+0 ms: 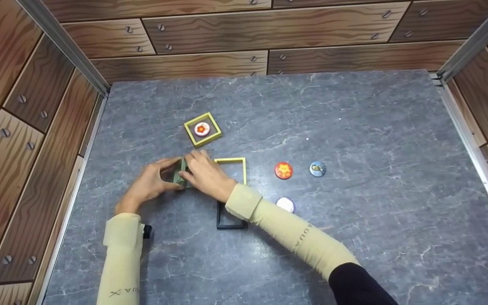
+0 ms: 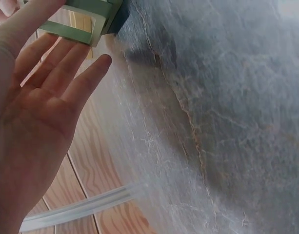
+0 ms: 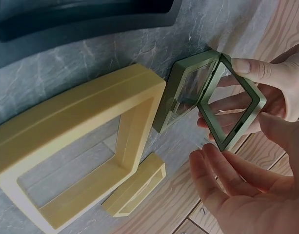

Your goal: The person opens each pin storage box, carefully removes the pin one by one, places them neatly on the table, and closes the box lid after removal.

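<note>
A small green hinged display frame (image 1: pixel 179 174) with clear panes stands opened out like a book, between both hands. My left hand (image 1: pixel 145 185) pinches one half of it, thumb at the corner and fingers behind in the right wrist view. On the same half, my right hand (image 1: pixel 208 174) has its thumb and fingertips at the lower edge. The other green half (image 3: pixel 169 100) leans close over the tabletop. Fingers of the left hand (image 2: pixel 47 112) reach under the green rim in the left wrist view.
A yellow frame (image 1: pixel 188 134) holding a white badge with a red flower (image 1: pixel 202 128) lies farther back. Another yellow frame (image 1: pixel 244 169) and a black frame (image 1: pixel 231 226) lie by the right arm. Rightward are a red badge (image 1: pixel 284 170), a blue one (image 1: pixel 317 169) and a white one (image 1: pixel 285 204).
</note>
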Action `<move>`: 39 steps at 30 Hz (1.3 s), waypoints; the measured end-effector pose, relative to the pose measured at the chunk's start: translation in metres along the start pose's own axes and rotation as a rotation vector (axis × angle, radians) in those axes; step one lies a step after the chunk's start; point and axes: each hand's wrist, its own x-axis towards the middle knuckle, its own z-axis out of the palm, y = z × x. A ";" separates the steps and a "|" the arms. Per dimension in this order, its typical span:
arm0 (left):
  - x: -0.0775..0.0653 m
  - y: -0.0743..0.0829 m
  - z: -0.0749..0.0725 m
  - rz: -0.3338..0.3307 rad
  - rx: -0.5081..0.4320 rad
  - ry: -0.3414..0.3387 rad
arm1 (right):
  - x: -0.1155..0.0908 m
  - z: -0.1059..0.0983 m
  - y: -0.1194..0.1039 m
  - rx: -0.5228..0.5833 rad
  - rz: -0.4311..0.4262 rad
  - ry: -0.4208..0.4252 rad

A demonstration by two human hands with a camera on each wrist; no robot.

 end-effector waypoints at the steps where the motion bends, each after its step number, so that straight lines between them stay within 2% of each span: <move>1: 0.000 0.000 0.000 -0.001 0.004 0.001 | 0.001 0.000 0.000 -0.004 0.003 0.001; 8: 0.000 0.004 0.002 0.010 0.012 0.018 | 0.011 0.003 0.001 -0.030 0.001 0.021; 14: 0.001 0.007 0.003 0.028 0.021 0.007 | 0.015 0.004 0.002 -0.073 0.000 0.026; 27: 0.005 0.013 0.007 0.023 0.077 0.025 | 0.018 -0.001 0.005 0.001 0.071 -0.056; 39: 0.009 0.017 0.014 0.013 0.122 0.031 | 0.017 0.004 0.011 0.060 0.133 -0.030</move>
